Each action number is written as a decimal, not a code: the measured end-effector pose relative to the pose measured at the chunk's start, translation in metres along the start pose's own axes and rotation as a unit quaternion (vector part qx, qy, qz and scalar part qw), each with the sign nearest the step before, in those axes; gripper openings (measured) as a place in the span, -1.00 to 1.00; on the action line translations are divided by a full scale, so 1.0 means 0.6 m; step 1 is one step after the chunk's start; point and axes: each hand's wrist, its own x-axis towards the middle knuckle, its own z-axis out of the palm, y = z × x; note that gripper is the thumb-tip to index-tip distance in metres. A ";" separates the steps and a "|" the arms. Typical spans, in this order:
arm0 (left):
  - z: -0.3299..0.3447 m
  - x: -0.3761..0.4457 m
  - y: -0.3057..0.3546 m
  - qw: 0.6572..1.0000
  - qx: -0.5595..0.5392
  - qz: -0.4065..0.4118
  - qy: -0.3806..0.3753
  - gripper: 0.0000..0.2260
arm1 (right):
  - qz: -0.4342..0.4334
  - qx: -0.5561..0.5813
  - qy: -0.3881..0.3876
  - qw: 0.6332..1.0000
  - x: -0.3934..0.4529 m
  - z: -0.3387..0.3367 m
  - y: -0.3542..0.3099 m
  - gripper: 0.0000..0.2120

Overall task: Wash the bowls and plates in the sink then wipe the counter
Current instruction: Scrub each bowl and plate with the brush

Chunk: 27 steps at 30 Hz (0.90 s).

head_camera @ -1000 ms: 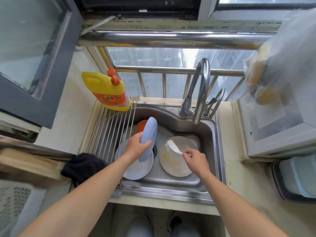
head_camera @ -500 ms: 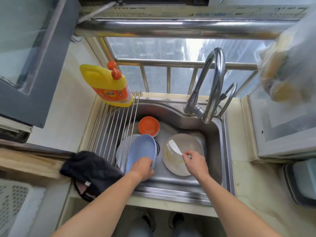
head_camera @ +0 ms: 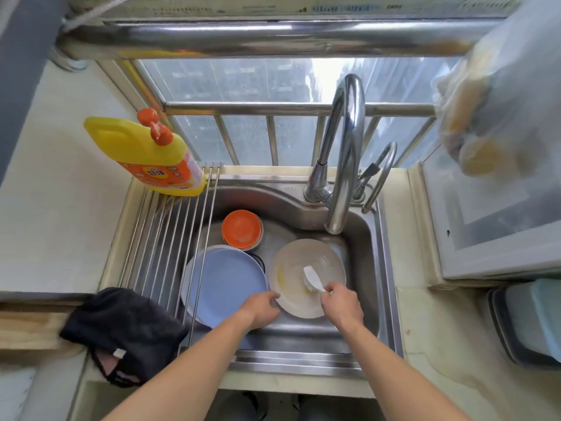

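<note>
In the steel sink (head_camera: pixel 368 259) lies a beige plate (head_camera: pixel 299 265) smeared with yellow residue. My right hand (head_camera: pixel 341 305) grips a white dish brush (head_camera: pixel 312 279) with its bristles on that plate. At the plate's near-left rim my left hand (head_camera: pixel 262 306) holds the edge. A blue plate (head_camera: pixel 226 282) lies flat on a white plate to the left. Behind them stand stacked orange bowls (head_camera: pixel 241 229).
A roll-up metal rack (head_camera: pixel 164 238) spans the sink's left side, with a yellow detergent bottle (head_camera: pixel 145 153) at its far end. A black cloth (head_camera: pixel 121 332) lies on the left counter. The faucet (head_camera: pixel 343 153) arches over the sink. A blue-lidded container (head_camera: pixel 534 320) sits right.
My left hand laid the blue plate down flat on the white plate, let it go, and moved right to the beige plate's rim. The brush stayed on the beige plate.
</note>
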 end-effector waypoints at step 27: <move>0.063 0.117 0.036 0.880 -0.454 -0.116 0.081 -0.73 | -0.108 0.063 -0.007 0.992 0.076 0.071 -0.003 -0.76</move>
